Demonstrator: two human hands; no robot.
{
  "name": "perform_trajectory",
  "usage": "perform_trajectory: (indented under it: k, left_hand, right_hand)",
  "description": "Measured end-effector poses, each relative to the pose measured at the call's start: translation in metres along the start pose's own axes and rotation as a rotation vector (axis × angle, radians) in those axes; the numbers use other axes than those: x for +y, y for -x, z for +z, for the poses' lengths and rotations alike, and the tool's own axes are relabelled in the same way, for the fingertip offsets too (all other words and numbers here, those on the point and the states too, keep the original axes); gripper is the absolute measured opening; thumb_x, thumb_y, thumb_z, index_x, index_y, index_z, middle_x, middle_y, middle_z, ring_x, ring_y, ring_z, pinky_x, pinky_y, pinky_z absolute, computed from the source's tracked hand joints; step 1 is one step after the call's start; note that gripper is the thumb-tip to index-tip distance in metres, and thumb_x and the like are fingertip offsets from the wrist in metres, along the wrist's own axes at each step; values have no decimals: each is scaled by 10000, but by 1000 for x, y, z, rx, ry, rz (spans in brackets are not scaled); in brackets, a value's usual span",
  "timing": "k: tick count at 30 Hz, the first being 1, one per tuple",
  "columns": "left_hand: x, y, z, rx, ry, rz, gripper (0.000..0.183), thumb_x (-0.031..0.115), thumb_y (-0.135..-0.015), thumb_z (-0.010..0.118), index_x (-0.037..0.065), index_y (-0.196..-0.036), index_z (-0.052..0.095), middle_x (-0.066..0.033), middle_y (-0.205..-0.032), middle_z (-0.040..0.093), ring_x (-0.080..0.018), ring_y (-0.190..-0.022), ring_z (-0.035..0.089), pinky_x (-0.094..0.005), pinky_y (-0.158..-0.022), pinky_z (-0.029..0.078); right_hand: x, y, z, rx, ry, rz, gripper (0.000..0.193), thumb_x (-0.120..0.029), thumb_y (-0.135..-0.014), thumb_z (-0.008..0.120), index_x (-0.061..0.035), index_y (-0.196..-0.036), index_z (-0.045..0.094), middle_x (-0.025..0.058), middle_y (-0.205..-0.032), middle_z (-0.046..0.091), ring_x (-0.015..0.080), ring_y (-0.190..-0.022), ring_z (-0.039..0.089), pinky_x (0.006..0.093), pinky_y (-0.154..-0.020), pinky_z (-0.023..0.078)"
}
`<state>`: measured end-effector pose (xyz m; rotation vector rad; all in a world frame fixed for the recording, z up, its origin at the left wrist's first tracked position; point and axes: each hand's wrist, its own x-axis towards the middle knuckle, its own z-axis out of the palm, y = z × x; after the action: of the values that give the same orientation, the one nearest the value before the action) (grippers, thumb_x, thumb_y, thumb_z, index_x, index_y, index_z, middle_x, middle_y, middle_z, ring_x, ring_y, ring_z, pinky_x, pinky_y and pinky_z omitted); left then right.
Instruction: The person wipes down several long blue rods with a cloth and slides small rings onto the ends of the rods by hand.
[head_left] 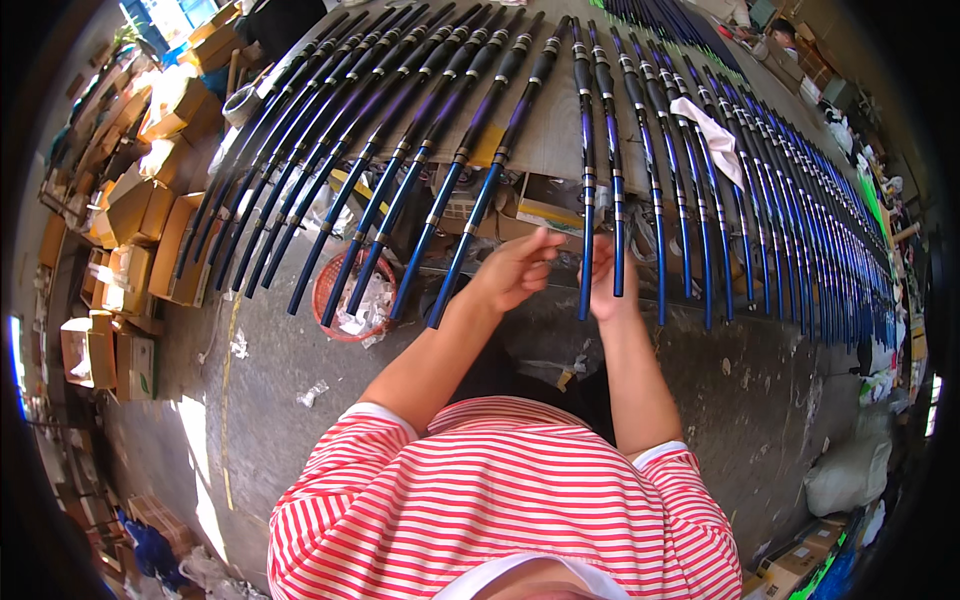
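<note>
Long fishing rods with glossy blue ends and dark grips lie side by side, those blue ends sticking out over the table's near edge. My left hand (518, 268) is in the gap between the left group and the middle rods, its fingers curled and the thumb drawn in. Whether something small sits in that pinch I cannot make out. Below the blue ends of a middle fishing rod (587, 240) and its neighbour (618, 245), my right hand (606, 290) is raised, partly covered by them. Its fingers are mostly hidden, so its grip does not show.
A pale cloth (712, 140) is draped over the rods on the right. Under the left rods stands a red basket (325, 290) of white scraps. Cardboard boxes (135, 205) are stacked along the left, and a tape roll (240, 105) lies at the table's left edge. Another person (783, 32) is far right.
</note>
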<state>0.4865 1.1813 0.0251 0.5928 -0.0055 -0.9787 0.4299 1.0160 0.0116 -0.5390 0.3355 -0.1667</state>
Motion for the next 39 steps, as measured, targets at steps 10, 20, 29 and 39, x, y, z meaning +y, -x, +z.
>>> perform_trajectory:
  k: [10,20,29,39]
  left_hand:
    - [64,89,-52,-36,202,243,369,352,-888,409,19,-956,551,-17,-667,543,-47,-340,324,-173,-311,267]
    - [42,27,-2,-182,87,162,311,167,-868,451,62,-1161,451,-48,-727,592,-18,-355,304,-139,-321,248]
    - [49,87,-93,48,278,134,292,312,-852,502,35,-918,567,-1,-701,532,-41,-405,284,-167,-354,215]
    - [115,153,-101,168,52,244,396,380,-845,486,-12,-871,537,-73,-703,548,-97,-458,466,-167,-362,364]
  right_hand:
    - [102,19,88,-546,44,295,294,-268,-842,523,-30,-1012,558,86,-874,619,181,-790,608,311,-720,492]
    - [46,-2,54,-451,-135,170,402,-233,-855,509,-136,-1231,403,14,-828,609,72,-639,582,179,-540,482]
    - [99,-10,26,-233,-77,389,299,-311,-831,533,-40,-949,582,70,-715,624,146,-598,612,246,-513,506]
    - [176,14,151,-470,256,333,232,-224,-798,595,3,-845,603,104,-740,629,182,-616,623,286,-570,524]
